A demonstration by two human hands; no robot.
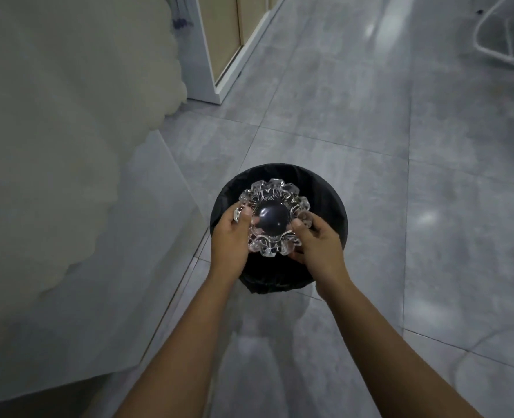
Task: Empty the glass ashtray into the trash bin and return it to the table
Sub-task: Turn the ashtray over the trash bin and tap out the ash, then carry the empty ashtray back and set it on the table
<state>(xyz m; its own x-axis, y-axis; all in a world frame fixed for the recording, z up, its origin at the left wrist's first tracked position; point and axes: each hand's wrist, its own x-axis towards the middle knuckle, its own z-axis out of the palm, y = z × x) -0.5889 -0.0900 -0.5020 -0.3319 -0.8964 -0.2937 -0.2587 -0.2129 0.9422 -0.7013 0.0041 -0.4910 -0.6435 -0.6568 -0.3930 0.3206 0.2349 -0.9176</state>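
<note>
A clear cut-glass ashtray with a scalloped rim is held over the round trash bin, which is lined with a black bag and stands on the floor. My left hand grips the ashtray's left edge, thumb on top. My right hand grips its right edge. The ashtray's round middle looks dark, with the bin's black inside behind it. I cannot tell whether it faces up or down, or whether anything is in it.
Grey floor tiles spread around the bin. A pale table top with a scalloped white cloth fills the left side, its edge close to the bin. A white door frame stands at the back. White chair legs are at the top right.
</note>
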